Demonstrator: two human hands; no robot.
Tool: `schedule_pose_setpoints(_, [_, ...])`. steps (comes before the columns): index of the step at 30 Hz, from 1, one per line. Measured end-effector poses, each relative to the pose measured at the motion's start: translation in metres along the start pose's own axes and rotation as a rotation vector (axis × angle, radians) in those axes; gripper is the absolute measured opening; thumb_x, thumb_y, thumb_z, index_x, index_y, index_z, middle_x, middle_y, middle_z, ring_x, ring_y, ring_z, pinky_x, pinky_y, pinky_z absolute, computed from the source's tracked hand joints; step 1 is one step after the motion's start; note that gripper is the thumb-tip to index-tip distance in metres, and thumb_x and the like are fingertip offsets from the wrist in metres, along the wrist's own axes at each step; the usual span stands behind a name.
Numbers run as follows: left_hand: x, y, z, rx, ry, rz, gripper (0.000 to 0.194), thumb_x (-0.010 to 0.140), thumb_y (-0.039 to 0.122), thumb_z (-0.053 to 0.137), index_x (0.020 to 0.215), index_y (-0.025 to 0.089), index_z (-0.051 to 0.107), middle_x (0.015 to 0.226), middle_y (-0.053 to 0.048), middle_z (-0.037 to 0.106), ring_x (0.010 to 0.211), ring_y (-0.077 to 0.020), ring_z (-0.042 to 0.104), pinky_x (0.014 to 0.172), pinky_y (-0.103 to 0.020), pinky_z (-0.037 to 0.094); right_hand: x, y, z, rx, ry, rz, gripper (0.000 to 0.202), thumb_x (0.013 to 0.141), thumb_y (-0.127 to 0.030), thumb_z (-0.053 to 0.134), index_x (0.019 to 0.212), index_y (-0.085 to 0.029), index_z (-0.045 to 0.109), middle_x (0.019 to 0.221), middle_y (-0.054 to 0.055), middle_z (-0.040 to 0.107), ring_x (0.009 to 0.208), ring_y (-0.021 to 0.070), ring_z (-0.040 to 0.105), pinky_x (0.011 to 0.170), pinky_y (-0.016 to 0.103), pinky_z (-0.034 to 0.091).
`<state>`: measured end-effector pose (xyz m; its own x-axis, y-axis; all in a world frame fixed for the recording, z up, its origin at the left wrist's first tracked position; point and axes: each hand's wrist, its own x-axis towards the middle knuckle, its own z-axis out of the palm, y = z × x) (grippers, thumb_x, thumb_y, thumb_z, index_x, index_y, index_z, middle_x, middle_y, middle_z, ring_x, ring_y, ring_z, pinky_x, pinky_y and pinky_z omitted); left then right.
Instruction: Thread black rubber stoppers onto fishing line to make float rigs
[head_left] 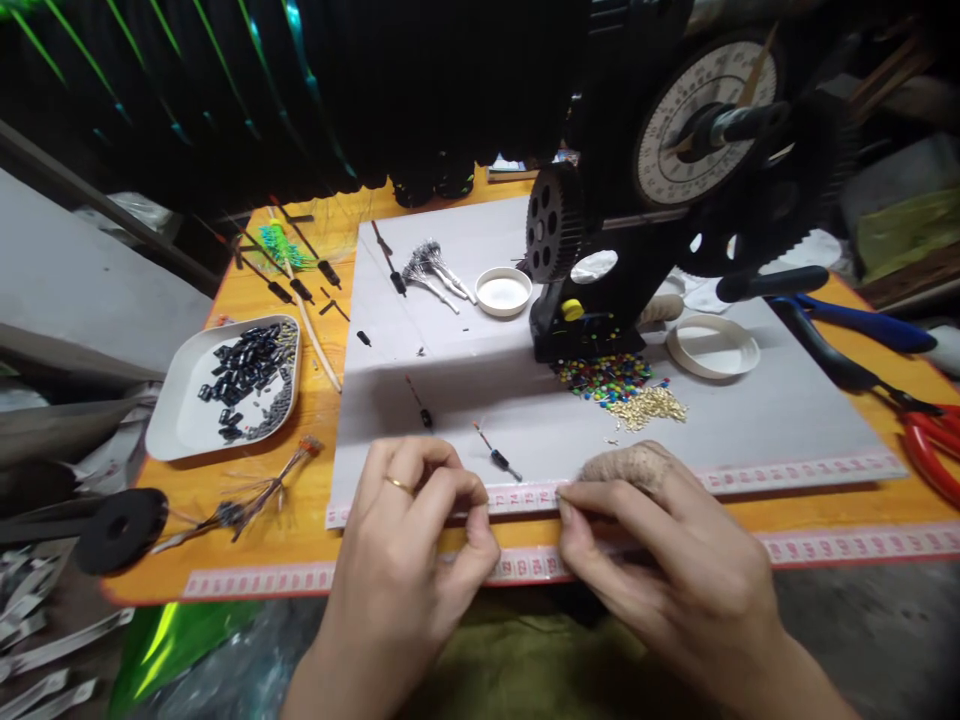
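My left hand [420, 540], with a ring on one finger, pinches thumb and fingertips together above the front edge of the grey board [450, 345]. Opposite it, my right hand [667, 550] makes a similar pinch; a tan wrap [626, 465] covers one of its fingers. Whatever lies between the fingertips, perhaps a thin line, is too fine to make out. A pink-and-white measuring tape [517, 497] runs along the board's edge between the hands. Just beyond them lie two small black cylinders with thin stems, one [500, 459] nearer and another [426, 417] to its left.
A black machine with a dial [701, 125] and gear [555, 222] stands over the board. Colored beads [607, 375] and gold pieces [649, 407] lie in piles. A white tray [176, 415] holds black parts. Red-handled pliers [930, 455] sit right; a second tape [862, 543] lines the table edge.
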<state>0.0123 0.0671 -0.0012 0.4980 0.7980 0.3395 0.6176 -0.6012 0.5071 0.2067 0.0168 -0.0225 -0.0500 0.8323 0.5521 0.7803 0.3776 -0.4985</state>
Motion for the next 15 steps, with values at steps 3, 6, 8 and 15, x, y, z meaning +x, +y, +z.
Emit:
schedule_pose_setpoints(3, [0.0026,0.0006,-0.0002,0.000,-0.029,-0.030,0.015,0.083,0.004,0.059,0.083,0.019,0.058,0.091,-0.007,0.058,0.091,-0.0233,0.051,0.075,-0.037,0.048,-0.0004,-0.0001,-0.0009,-0.018,-0.025,-0.007,0.014,0.084,0.000,0.062,0.086,-0.014,0.063,0.076,0.003,0.056,0.071,0.0145,0.054,0.068,0.028,0.048])
schedule_pose_setpoints(6, [0.0032,0.0019,0.0006,-0.023,-0.053,-0.075,0.012,0.081,0.004,0.059,0.081,0.017,0.060,0.092,-0.008,0.058,0.092,-0.0243,0.050,0.076,-0.038,0.047,0.0003,0.0006,-0.0031,-0.036,-0.046,-0.023,0.011,0.085,-0.003,0.063,0.088,-0.014,0.063,0.078,0.003,0.056,0.072,0.0133,0.054,0.071,0.027,0.048])
schedule_pose_setpoints(8, [0.0030,0.0022,0.0009,-0.034,-0.068,-0.102,0.011,0.080,0.005,0.059,0.080,0.016,0.061,0.091,-0.009,0.057,0.092,-0.0247,0.050,0.076,-0.040,0.046,0.0006,0.0014,-0.0043,-0.034,-0.060,-0.039,0.010,0.087,-0.004,0.063,0.090,-0.014,0.063,0.081,0.004,0.057,0.074,0.0127,0.055,0.071,0.025,0.048])
schedule_pose_setpoints(15, [0.0044,0.0013,0.0025,-0.049,-0.084,-0.123,0.008,0.079,0.008,0.059,0.077,0.015,0.060,0.091,-0.009,0.056,0.090,-0.0249,0.049,0.075,-0.040,0.046,-0.0062,0.0045,-0.0046,-0.051,-0.118,-0.009,0.006,0.090,-0.011,0.061,0.092,-0.016,0.064,0.086,0.003,0.057,0.076,0.0115,0.055,0.071,0.023,0.044])
